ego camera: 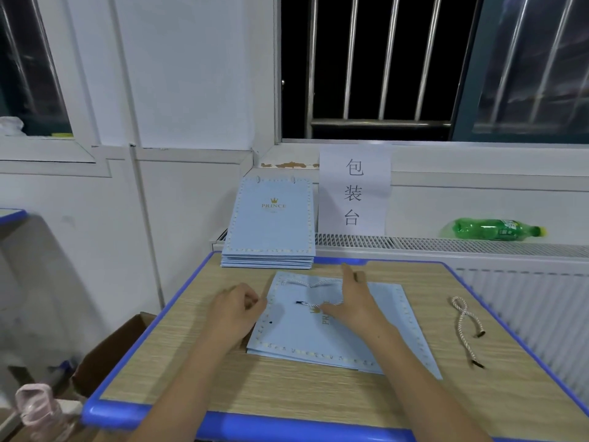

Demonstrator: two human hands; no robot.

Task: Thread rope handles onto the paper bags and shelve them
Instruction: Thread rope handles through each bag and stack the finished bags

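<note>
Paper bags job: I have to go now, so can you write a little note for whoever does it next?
Left hand: fingers curled, gripping the left edge of the flat blue bag on the desk.
Right hand: open, resting flat on that bag, beside a rope handle lying near its top edge.
Spare rope: loose on the desk, right of the bag.
Stack of bags: at the desk's far edge, leaning on the wall; whether all have handles is unclear.
Done: one rope appears threaded.
Left: thread the spare rope, then shelve the bags.
</note>
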